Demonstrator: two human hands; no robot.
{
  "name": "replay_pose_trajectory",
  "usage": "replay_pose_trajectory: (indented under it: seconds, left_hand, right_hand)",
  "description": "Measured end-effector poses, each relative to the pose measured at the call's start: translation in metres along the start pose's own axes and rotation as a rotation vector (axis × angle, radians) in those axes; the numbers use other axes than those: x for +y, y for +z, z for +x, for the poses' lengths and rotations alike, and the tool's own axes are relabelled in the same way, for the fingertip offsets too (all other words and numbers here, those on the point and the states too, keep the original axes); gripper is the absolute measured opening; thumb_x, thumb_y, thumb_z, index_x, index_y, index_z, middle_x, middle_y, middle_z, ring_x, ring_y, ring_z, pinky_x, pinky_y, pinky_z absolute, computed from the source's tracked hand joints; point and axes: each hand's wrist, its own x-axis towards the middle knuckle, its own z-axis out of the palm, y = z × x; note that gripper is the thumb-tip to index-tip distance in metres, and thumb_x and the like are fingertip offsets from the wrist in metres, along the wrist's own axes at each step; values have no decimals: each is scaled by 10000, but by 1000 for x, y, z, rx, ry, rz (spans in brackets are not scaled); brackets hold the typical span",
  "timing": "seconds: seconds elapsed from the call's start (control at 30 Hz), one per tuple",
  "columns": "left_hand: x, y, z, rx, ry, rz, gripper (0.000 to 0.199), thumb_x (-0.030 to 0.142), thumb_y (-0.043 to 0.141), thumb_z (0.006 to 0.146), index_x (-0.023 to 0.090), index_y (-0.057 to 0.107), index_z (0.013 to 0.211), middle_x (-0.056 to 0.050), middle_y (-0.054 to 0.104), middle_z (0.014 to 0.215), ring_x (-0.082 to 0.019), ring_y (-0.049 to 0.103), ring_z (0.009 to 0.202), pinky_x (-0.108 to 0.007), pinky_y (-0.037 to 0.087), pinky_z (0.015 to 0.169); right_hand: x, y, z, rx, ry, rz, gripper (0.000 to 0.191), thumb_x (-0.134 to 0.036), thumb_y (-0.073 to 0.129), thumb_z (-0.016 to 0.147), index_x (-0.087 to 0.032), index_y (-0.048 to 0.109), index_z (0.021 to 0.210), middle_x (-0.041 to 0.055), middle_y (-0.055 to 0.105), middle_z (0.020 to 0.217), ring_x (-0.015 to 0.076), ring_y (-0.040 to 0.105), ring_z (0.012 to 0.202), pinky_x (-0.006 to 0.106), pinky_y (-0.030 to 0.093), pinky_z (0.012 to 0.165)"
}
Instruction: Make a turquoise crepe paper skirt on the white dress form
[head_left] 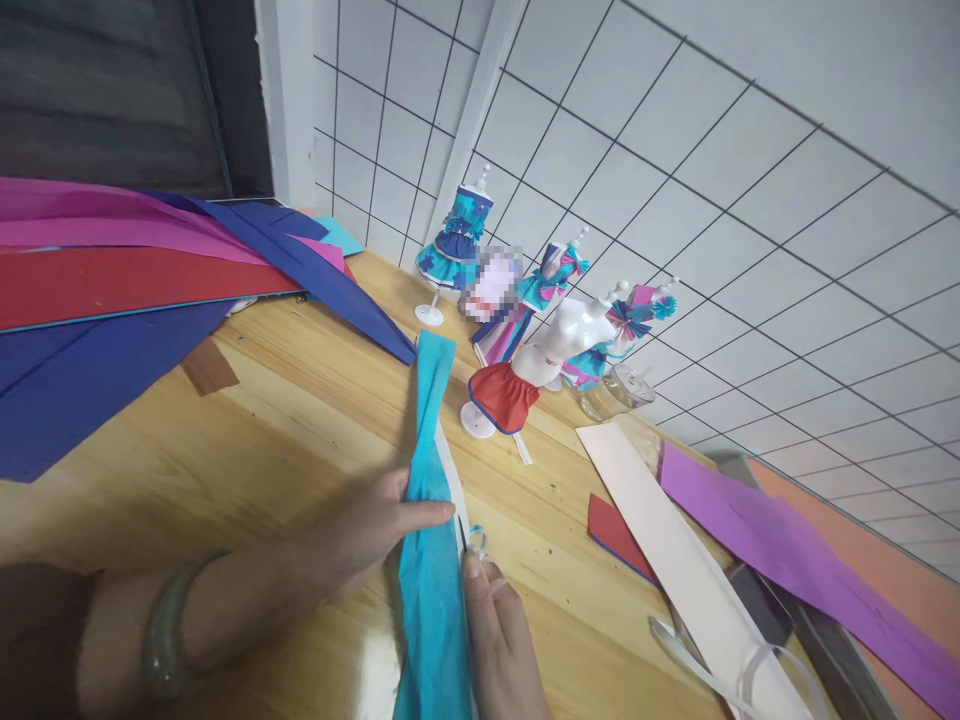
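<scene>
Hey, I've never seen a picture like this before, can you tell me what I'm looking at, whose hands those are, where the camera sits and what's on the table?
This is one picture from a camera worn on a person's head, looking forward and down, so the hands at the bottom are the wearer's own. There is no machine here.

The left hand, with a green bangle on its wrist, presses its fingers on a long turquoise strip that runs up the wooden table. The right hand pinches a thin white strip along the turquoise one's right edge.

Behind stand small dress forms in paper outfits; the nearest white one wears a red skirt. Large sheets of blue, red and pink paper lie at left. At right lie a white strip, a purple strip and a small red piece.
</scene>
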Motion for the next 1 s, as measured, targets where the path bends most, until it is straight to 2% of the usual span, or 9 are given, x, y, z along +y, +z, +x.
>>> replay_pose_trajectory:
  seconds: [0.17,0.37,0.57,0.8,1.0]
  left_hand:
    - [-2,-3,4,-32,27,-43,172,223,697,686,142,627,819,-38,693,760,-183,638,695,-301,499,674]
    - [-3,-3,4,-5,20,-11,261,231,748,627,144,620,836,-37,699,773,-187,641,695,-308,502,674]
    - [-3,-3,1,-42,3,90,251,235,725,653,136,624,861,-53,701,831,-210,643,770,-326,502,710]
    - [-5,1,0,-73,5,113,228,206,718,645,153,630,848,-42,704,858,-207,644,808,-313,497,736]
    - [-4,1,2,-12,-8,63,256,233,725,638,136,618,850,-53,698,815,-225,648,790,-345,504,732]
  right_hand:
    - [3,-1,0,10,7,-10,529,-653,563,716,-202,680,964,28,693,1038,258,529,1132,287,410,947]
    - [8,-7,3,-49,-51,14,586,-638,537,750,-196,639,1122,43,623,1210,258,460,1230,314,390,989]
    - [4,-3,1,-15,-17,31,630,-682,497,740,-190,655,1099,57,632,1195,260,468,1224,343,342,1042]
    - [1,-3,2,-9,-35,14,585,-646,507,764,-182,665,1082,61,650,1162,263,485,1206,338,371,1016]
    - [9,-7,4,-5,-19,-7,593,-653,534,741,-184,669,1077,55,637,1186,269,465,1221,347,349,1031]
